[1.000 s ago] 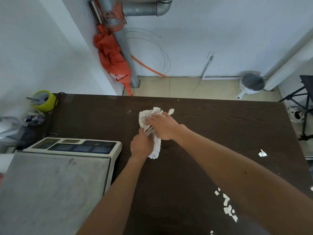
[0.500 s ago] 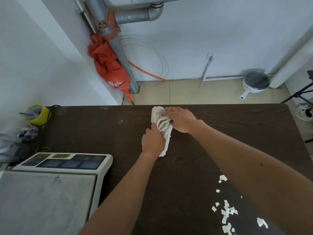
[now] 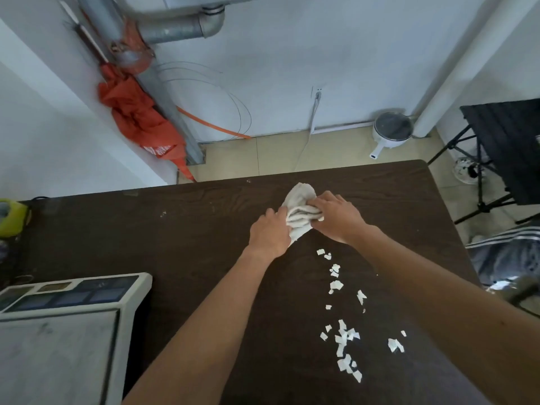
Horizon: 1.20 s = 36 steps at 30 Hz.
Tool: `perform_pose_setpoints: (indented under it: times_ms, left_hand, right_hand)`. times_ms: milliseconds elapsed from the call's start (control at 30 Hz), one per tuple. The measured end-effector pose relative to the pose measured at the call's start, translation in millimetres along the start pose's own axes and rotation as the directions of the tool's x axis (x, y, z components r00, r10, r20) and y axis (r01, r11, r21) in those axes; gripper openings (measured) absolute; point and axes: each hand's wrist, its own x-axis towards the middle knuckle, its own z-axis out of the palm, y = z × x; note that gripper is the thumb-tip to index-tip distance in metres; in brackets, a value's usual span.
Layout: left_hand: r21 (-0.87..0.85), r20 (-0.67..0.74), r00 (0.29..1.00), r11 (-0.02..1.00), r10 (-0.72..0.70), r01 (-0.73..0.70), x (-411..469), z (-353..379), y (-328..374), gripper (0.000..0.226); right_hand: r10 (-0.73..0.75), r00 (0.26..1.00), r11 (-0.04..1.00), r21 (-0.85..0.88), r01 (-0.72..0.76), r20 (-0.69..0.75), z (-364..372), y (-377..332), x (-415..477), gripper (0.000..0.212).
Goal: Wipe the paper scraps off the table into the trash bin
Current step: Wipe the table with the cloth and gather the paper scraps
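Observation:
A crumpled white cloth (image 3: pixel 299 204) rests on the dark wooden table (image 3: pixel 204 229) near its far edge. My left hand (image 3: pixel 270 232) grips the cloth's near end and my right hand (image 3: pixel 336 213) holds its right side. Several white paper scraps (image 3: pixel 342 337) lie scattered on the table between my forearms, in a trail running from just below the cloth toward me. No trash bin shows for certain in this view.
A white weighing scale (image 3: pixel 67 323) fills the near left of the table. A yellow-green cup (image 3: pixel 11 214) stands at the far left edge. Beyond the right edge are a black folding stand (image 3: pixel 496 159) and striped fabric (image 3: pixel 505 252). A white pot (image 3: pixel 391 130) sits on the floor by the wall.
Both hands and the cloth have shifted to the right along the far side of the table. The view has turned right, bringing more scraps and the table's right edge into sight.

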Motion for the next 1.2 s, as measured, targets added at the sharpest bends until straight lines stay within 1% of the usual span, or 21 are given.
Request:
perform_pose_setpoints:
  times_ms: [200,367,467,633,800,967,1200]
  left_hand:
    - [0.047,0.064,0.991,0.992,0.118,-0.121,-13.6,9.5,19.0,0.052]
    - [0.046,0.08,0.983,0.985,0.165,-0.169,-40.7,19.4,34.6,0.049]
    - [0.048,0.088,0.977,0.979,0.192,-0.196,-57.8,26.4,41.5,0.047]
    - [0.057,0.114,0.964,0.968,0.239,-0.246,-78.4,33.8,47.7,0.052]
    - [0.069,0.129,0.949,0.952,0.287,-0.297,-98.2,41.6,50.3,0.048]
    - [0.076,0.131,0.935,0.937,0.33,-0.341,-117.6,49.4,49.9,0.044]
    - [0.061,0.148,0.917,0.922,0.37,-0.382,-140.5,57.7,46.9,0.047]
  right_hand:
    - [0.074,0.997,0.997,0.021,-0.073,-0.023,5.7,16.3,-43.9,0.051]
    - [0.115,0.992,0.993,-0.035,-0.113,0.054,0.9,24.7,-72.2,0.045]
    - [0.15,0.987,0.988,-0.04,-0.148,0.065,6.0,27.3,-89.2,0.045]
    - [0.172,0.984,0.984,-0.058,-0.17,0.039,14.9,25.2,-119.5,0.043]
    - [0.22,0.975,0.975,-0.043,-0.219,0.022,26.1,22.0,-144.5,0.037]
    - [0.241,0.97,0.968,-0.066,-0.24,0.006,35.6,15.8,-166.9,0.033]
    - [0.269,0.963,0.959,-0.099,-0.267,0.009,45.1,6.2,-189.1,0.024]
